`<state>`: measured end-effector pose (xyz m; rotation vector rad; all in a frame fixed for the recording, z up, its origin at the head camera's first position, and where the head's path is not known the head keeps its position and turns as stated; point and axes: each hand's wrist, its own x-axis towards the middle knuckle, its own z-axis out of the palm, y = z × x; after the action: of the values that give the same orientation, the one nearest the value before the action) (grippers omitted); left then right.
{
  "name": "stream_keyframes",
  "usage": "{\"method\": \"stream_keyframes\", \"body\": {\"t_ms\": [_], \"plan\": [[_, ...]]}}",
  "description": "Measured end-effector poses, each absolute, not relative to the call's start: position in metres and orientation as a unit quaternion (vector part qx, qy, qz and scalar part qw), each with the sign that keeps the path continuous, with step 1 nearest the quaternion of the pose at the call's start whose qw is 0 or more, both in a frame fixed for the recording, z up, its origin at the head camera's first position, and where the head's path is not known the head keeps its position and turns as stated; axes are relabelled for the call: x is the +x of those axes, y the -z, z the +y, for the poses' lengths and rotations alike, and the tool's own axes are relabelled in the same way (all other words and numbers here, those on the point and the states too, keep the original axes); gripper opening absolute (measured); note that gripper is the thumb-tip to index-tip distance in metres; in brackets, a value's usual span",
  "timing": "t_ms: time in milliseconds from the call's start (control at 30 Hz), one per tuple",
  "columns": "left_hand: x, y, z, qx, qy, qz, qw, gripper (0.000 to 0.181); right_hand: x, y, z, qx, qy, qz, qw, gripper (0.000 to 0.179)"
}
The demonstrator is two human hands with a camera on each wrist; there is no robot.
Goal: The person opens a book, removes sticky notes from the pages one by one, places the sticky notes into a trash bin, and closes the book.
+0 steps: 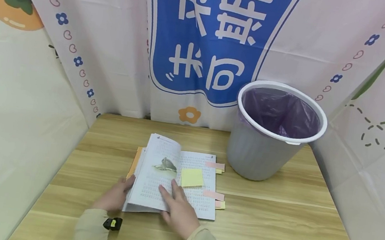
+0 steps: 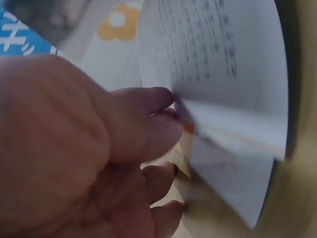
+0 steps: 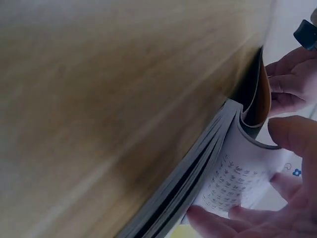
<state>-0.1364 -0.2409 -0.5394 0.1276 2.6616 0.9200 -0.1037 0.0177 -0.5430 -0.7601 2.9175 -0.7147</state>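
Observation:
An open book (image 1: pixel 156 175) lies on the wooden table, its raised left pages showing a turtle picture. At its left edge is my left hand (image 1: pixel 117 195); in the left wrist view, the left thumb and index finger (image 2: pixel 158 101) pinch the edge of the pages. My right hand (image 1: pixel 181 212) rests with spread fingers on the lower part of the book, near the spine. In the right wrist view, the right thumb (image 3: pixel 292 131) is at the edge of a curved page (image 3: pixel 230 178). A yellow sticky note (image 1: pixel 192 177) is on the right page. Pink and yellow tabs (image 1: pixel 214 195) stick out from the right edge.
A grey waste bin (image 1: pixel 262 152) with a purple liner stands at the back right of the table (image 1: pixel 273 226). Printed curtains (image 1: pixel 125 47) hang behind and at both sides. A black strap (image 1: pixel 113 223) is around the left wrist.

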Motion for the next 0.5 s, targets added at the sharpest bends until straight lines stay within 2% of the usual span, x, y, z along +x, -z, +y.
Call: {"method": "stream_keyframes", "body": {"t_ms": [100, 267, 500], "plan": [[-0.136, 0.533, -0.247, 0.015, -0.329, 0.93, 0.161, 0.069, -0.105, 0.545, 0.015, -0.264, 0.201, 0.943, 0.018, 0.071], [-0.137, 0.524, -0.248, -0.013, -0.334, 0.934, 0.128, 0.055, -0.106, 0.547, 0.013, -0.291, 0.149, 0.945, 0.018, 0.064], [-0.149, 0.525, -0.228, 0.041, -0.351, 0.932, 0.079, 0.05, -0.109, 0.543, 0.005, -0.293, 0.097, 0.951, 0.038, 0.06]]}}
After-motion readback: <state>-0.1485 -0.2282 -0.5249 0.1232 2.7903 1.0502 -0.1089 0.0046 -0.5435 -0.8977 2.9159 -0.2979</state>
